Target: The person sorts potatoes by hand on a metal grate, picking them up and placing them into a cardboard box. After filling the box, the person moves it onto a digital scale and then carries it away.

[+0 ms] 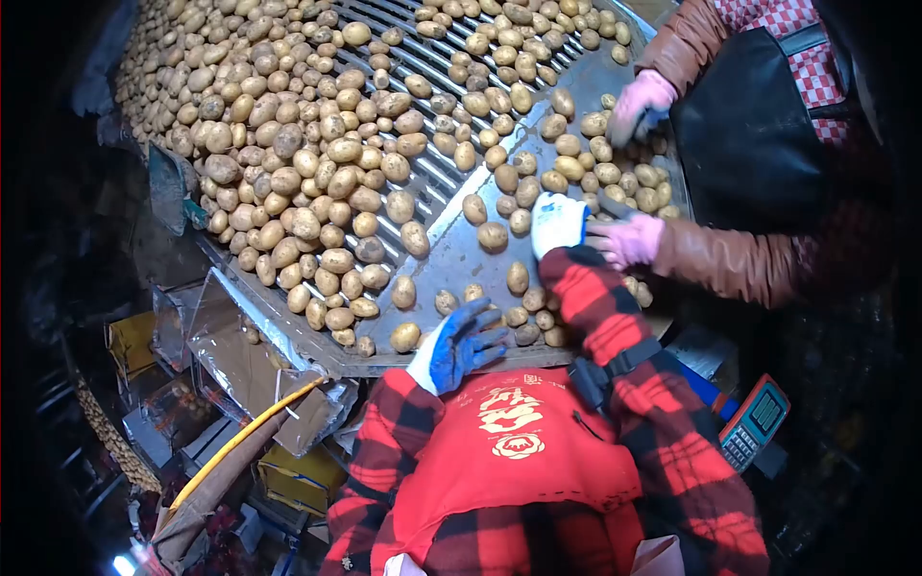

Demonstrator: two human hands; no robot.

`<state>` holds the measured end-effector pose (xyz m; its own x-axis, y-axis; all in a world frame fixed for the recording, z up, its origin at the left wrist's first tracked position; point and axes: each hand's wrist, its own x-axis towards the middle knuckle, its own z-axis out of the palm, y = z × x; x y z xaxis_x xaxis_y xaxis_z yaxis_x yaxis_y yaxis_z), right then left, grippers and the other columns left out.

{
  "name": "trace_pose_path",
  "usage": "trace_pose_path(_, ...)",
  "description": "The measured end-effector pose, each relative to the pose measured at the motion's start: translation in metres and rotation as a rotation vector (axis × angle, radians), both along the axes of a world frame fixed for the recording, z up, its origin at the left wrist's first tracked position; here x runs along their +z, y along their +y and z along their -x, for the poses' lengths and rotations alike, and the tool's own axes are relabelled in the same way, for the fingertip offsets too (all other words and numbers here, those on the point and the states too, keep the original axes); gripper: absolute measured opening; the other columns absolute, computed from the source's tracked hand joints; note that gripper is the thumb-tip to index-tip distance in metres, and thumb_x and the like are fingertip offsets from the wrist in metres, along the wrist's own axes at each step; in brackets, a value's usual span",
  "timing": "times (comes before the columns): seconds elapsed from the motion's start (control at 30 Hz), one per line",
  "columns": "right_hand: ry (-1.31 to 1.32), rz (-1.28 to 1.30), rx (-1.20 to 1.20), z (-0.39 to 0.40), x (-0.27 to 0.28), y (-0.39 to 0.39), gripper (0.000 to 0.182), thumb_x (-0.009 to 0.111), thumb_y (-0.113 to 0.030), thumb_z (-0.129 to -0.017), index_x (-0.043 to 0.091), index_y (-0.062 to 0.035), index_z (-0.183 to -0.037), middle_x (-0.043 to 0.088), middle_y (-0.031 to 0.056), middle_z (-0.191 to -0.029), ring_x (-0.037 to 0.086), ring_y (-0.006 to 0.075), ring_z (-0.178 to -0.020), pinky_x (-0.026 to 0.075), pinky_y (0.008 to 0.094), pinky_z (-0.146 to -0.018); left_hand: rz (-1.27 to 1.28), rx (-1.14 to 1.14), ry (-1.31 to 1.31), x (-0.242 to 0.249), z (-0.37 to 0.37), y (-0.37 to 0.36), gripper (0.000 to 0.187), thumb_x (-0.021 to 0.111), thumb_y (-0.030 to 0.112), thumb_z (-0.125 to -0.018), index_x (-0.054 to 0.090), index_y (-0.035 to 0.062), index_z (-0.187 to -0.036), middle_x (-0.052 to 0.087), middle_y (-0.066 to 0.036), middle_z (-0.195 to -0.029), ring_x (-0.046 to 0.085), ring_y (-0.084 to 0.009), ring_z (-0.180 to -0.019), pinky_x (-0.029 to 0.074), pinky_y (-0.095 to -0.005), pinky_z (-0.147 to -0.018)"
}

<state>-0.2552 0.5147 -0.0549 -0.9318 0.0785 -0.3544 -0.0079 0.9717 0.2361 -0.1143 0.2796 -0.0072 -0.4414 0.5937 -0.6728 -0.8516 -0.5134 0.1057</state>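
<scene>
My left hand (pixel 459 348), in a white glove with a blue palm, is at the near edge of the metal sorting table (pixel 444 267). Its fingers are stretched apart and nothing is in them. Close by lie a potato (pixel 405 336) and several others. My right hand (pixel 559 223), gloved in white and blue, reaches farther forward among the potatoes (pixel 569 168) on the right. I see mostly the back of that glove; its fingers are hidden, so I cannot make out a grip. A co-worker's pink-gloved hand (pixel 629 238) is right beside it.
Many potatoes (pixel 288 173) cover the slatted metal rack (pixel 384 21) to the left and back. The co-worker's other pink-gloved hand (pixel 643 106) is over potatoes at the right. Plastic-lined cardboard boxes (pixel 240 346) stand at lower left; a digital scale display (pixel 756 422) is at lower right.
</scene>
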Motion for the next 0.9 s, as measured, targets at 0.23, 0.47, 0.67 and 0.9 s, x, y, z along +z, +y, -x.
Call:
trace_pose_path(0.23,0.221,0.73,0.239,-0.058,0.086,-0.041,0.024,0.067,-0.023,-0.071,0.062,-0.0064,-0.089,0.064,0.0173,-0.087,0.065,0.0346,-0.076,0.052,0.0471,-0.069,-0.101,0.218,-0.044,0.011,-0.01,-0.002,0.056,0.049,0.041,-0.105,0.039,0.0109,-0.152,0.053,-0.015,-0.144,0.059,-0.0349,-0.126,0.052,-0.0478,-0.105)
trace_pose_path(0.47,-0.064,1.275,0.476,-0.147,0.11,-0.06,0.045,0.071,-0.024,-0.081,0.061,-0.004,-0.12,0.063,0.0177,-0.11,0.062,0.0386,-0.097,0.048,0.0493,-0.085,0.307,0.05,0.327,0.029,-0.103,-0.138,0.058,0.051,0.032,-0.103,0.034,0.0088,-0.154,0.057,-0.018,-0.137,0.066,-0.0252,-0.107,0.058,-0.0309,-0.075)
trace_pose_path(0.67,-0.127,1.133,0.497,-0.163,0.082,-0.052,0.034,0.07,-0.019,-0.079,0.061,-0.0049,-0.108,0.06,0.0134,-0.105,0.061,0.0331,-0.099,0.047,0.0481,-0.084,0.446,0.922,0.013,0.033,-0.183,-0.287,0.057,0.049,0.037,-0.104,0.04,0.007,-0.152,0.057,-0.017,-0.141,0.059,-0.0301,-0.123,0.052,-0.0379,-0.1)
trace_pose_path(0.9,0.138,1.068,0.859,-0.142,0.026,-0.118,0.034,0.07,-0.02,-0.077,0.061,-0.0094,-0.108,0.056,0.0102,-0.117,0.054,0.0297,-0.117,0.035,0.0504,-0.112,1.208,0.002,-0.079,0.049,-0.154,-0.256,0.037,0.064,0.035,-0.098,0.064,0.013,-0.127,0.068,-0.007,-0.118,0.068,-0.0222,-0.101,0.057,-0.0388,-0.083)
